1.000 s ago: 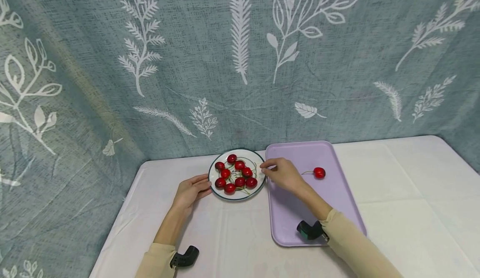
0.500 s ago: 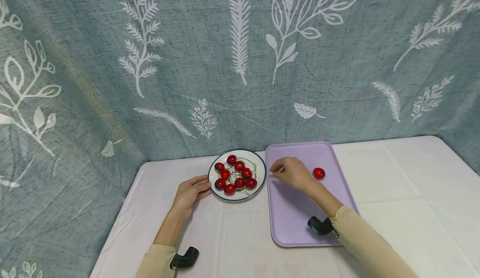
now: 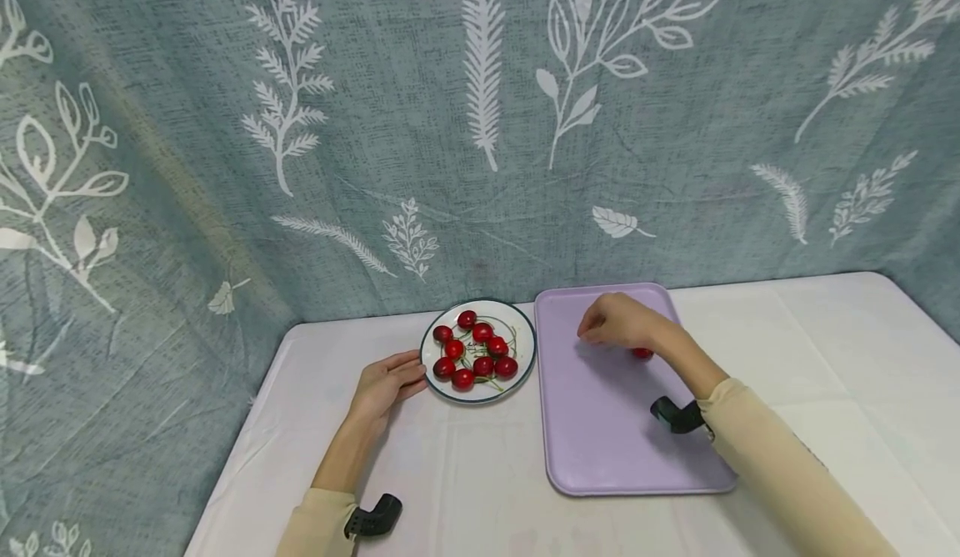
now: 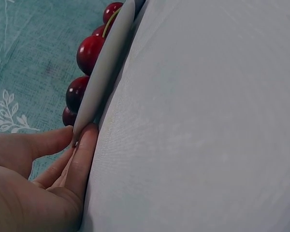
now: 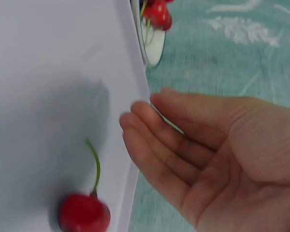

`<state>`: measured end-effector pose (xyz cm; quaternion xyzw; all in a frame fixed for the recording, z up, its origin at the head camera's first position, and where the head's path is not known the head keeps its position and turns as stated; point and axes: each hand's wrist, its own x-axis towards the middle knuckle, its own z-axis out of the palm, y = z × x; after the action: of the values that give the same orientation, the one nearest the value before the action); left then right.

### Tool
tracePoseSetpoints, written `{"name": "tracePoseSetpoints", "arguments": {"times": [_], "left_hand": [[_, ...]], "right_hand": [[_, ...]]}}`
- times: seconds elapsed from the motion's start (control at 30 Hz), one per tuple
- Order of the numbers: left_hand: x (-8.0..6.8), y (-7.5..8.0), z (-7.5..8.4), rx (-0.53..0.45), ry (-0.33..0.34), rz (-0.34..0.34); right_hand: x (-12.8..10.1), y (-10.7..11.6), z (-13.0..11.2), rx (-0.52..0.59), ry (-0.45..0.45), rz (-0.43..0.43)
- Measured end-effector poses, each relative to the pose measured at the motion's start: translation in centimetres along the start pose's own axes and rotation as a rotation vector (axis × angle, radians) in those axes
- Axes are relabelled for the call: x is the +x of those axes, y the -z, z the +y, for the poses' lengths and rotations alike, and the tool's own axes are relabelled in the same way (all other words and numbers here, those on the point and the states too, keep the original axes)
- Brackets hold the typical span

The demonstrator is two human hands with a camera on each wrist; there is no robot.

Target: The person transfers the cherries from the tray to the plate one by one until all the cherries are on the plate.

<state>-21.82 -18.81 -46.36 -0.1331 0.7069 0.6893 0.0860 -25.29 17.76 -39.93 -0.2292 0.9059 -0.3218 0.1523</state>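
At the left edge of a white plate with a dark rim (image 3: 480, 394), my left hand (image 3: 385, 383) pinches the rim. The left wrist view shows the thumb above the plate (image 4: 106, 72) and the fingers underneath. Several red cherries (image 3: 483, 366) with green stems lie on the plate. My right hand (image 3: 618, 322) hovers over a lilac tray (image 3: 600, 432), its fingers loosely bent and nothing between them. One cherry (image 3: 642, 353) lies on the tray, partly hidden by the right hand in the head view; the right wrist view shows this cherry (image 5: 84, 212) and its stem.
A white cloth (image 3: 480, 465) covers the table under plate and tray. Behind it hangs a blue-green curtain (image 3: 420, 123) with white leaf prints, close to the table's back edge. Black wrist cameras (image 3: 375, 515) are strapped over beige sleeves. The plate sits right beside the tray.
My right hand has moved right, from the plate's right edge to over the tray, and now partly covers the cherry there. The left hand stays at the plate's rim.
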Motion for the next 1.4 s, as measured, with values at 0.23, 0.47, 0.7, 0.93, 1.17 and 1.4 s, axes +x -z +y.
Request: {"name": "tracePoseSetpoints", "arguments": {"times": [0.23, 0.47, 0.7, 0.93, 1.17, 1.4], "left_hand": [[0.1, 0.0, 0.1, 0.006, 0.011, 0.008], [0.1, -0.1, 0.1, -0.001, 0.016, 0.014], [0.1, 0.0, 0.1, 0.006, 0.009, 0.011], [0.1, 0.1, 0.1, 0.003, 0.015, 0.009], [0.1, 0.1, 0.1, 0.006, 0.007, 0.009], [0.2, 0.1, 0.0, 0.002, 0.004, 0.005]], "right_hand": [[-0.1, 1.6, 1.6, 0.04, 0.022, -0.08], [0.1, 1.4, 3.1, 0.039, -0.001, -0.086], [-0.1, 1.0, 3.3, 0.067, -0.036, -0.112], [-0.3, 0.9, 3.4, 0.012, -0.032, -0.085], [-0.4, 1.0, 3.6, -0.06, 0.0, -0.02], [-0.5, 1.5, 3.6, -0.055, 0.017, -0.012]]}}
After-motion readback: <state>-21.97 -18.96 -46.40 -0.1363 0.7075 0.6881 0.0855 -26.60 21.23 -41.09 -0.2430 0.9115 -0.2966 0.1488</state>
